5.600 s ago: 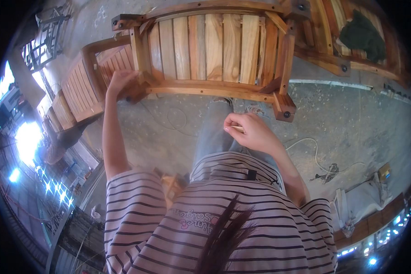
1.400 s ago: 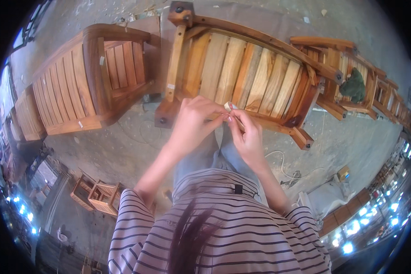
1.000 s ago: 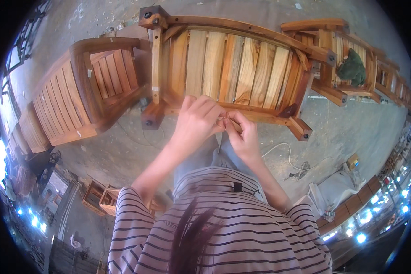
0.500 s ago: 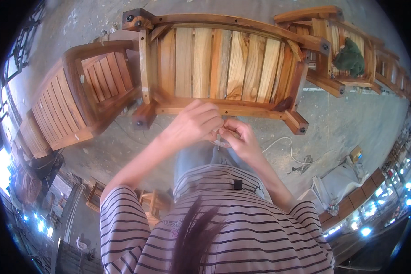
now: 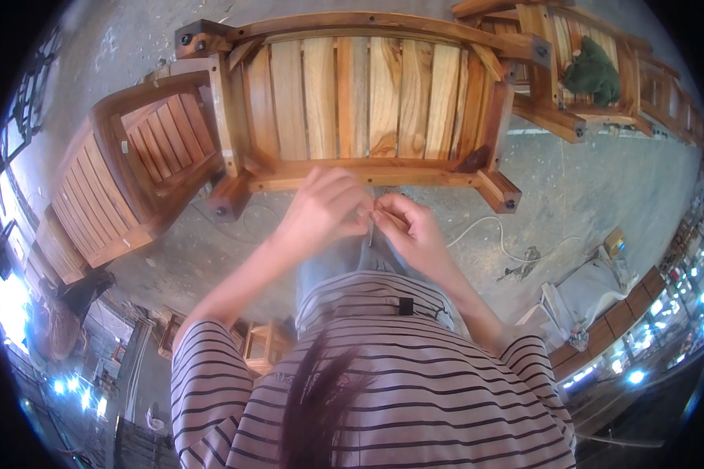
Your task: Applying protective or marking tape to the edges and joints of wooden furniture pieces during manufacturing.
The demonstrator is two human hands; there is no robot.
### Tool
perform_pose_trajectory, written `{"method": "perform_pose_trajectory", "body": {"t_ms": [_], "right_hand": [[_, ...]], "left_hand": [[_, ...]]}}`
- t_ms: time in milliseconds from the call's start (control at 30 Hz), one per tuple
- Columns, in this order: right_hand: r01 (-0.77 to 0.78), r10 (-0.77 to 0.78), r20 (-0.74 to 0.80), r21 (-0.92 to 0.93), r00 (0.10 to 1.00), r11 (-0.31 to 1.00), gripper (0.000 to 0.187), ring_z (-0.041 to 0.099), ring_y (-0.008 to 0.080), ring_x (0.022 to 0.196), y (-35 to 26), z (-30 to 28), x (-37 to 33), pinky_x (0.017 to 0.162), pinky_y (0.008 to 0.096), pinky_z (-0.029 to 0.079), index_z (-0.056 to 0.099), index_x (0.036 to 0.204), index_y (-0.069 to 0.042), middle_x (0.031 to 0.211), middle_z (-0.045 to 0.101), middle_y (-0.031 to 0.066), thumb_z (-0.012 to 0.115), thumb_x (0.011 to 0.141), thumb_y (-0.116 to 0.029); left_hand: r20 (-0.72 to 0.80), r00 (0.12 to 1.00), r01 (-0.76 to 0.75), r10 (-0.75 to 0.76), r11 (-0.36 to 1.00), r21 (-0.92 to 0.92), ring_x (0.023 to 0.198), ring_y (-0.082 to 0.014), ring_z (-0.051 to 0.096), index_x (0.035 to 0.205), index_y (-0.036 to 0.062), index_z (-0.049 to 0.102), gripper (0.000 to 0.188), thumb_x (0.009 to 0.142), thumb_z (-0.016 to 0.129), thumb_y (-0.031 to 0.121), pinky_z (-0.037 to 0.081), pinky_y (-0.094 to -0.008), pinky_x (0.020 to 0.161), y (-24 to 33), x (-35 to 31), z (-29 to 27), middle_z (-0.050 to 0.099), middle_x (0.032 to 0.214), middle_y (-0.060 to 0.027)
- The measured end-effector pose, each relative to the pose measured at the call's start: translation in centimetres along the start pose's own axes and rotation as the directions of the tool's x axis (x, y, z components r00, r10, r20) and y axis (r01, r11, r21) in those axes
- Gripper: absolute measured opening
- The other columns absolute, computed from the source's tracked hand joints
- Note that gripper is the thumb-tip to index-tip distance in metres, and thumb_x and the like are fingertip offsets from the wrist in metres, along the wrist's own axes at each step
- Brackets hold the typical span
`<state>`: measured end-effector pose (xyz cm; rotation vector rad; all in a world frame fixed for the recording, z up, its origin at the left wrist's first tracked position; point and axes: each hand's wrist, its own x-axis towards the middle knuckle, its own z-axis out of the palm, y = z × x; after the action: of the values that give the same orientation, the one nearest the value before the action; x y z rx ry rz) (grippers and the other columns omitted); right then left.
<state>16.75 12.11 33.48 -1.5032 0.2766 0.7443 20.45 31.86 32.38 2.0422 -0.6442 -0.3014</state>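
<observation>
My left hand and my right hand meet in front of my waist, fingertips almost touching. Both are closed in a pinch around something small; what it is, I cannot make out. A thin strip hangs below the fingertips, too fine to name. Just beyond my hands lies an upturned wooden bench, its slatted underside facing me and its short legs sticking out toward me. The bench's near rail passes right behind my left fingers.
To the left stands a slatted wooden chair against the bench. More wooden furniture lines the far right, with a dark green cloth on it. A white cord curls over the concrete floor, near a grey-covered bundle.
The bench and chair have shifted slightly left and up in view. My fingertips have drawn closer together, and the pale loop below them no longer shows.
</observation>
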Motion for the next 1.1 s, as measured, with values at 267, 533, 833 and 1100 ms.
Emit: {"method": "perform_pose_trajectory", "body": {"t_ms": [267,533,833,1100], "right_hand": [[0.189,-0.267,-0.149,-0.401,0.952,0.896,0.013,0.068,0.0378,0.086,-0.3,-0.6,-0.6,0.069,0.0391,0.053,0.061,0.102,-0.002,0.092,0.067,0.0197,0.066,0.090,-0.005],[0.128,-0.203,-0.151,-0.401,0.968,0.907,0.011,0.066,0.0396,0.085,0.1,-3.1,-0.8,0.069,0.0404,0.053,0.060,0.100,-0.003,0.094,0.067,0.0197,0.064,0.091,-0.008],[0.113,-0.216,-0.142,-0.520,0.966,0.847,0.006,0.065,0.0381,0.069,0.5,-3.9,-1.5,0.059,0.0438,0.050,0.059,0.097,-0.006,0.084,0.066,0.0151,0.059,0.092,-0.010],[-0.005,-0.037,-0.111,-0.355,0.993,0.935,0.010,0.067,0.0376,0.072,0.1,-5.8,-1.4,0.061,0.0417,0.051,0.061,0.097,-0.002,0.079,0.067,0.0185,0.059,0.092,-0.010]], "left_hand": [[0.017,0.718,0.628,-0.696,0.637,-0.447,0.085,-0.0197,0.064,0.088,-0.0002,0.069,0.015,0.074,0.073,0.004,0.049,-0.0319,0.081,3.1,-0.3,3.4,0.070,0.084,-0.0074],[-0.130,0.777,0.545,-0.616,0.761,-0.352,0.084,-0.0266,0.066,0.088,0.0041,0.072,0.016,0.073,0.076,0.008,0.051,-0.0363,0.079,4.0,1.1,5.2,0.071,0.088,-0.0094],[-0.204,0.947,0.271,-0.248,0.958,0.094,0.085,-0.0226,0.062,0.083,0.0085,0.067,0.028,0.058,0.080,0.012,0.043,-0.0346,0.076,3.7,2.2,6.7,0.067,0.084,-0.0025],[-0.201,0.974,0.142,-0.106,0.975,0.173,0.089,-0.0214,0.063,0.085,0.0097,0.065,0.034,0.056,0.081,0.019,0.042,-0.0342,0.074,2.8,2.7,8.2,0.065,0.086,-0.0007]]}}
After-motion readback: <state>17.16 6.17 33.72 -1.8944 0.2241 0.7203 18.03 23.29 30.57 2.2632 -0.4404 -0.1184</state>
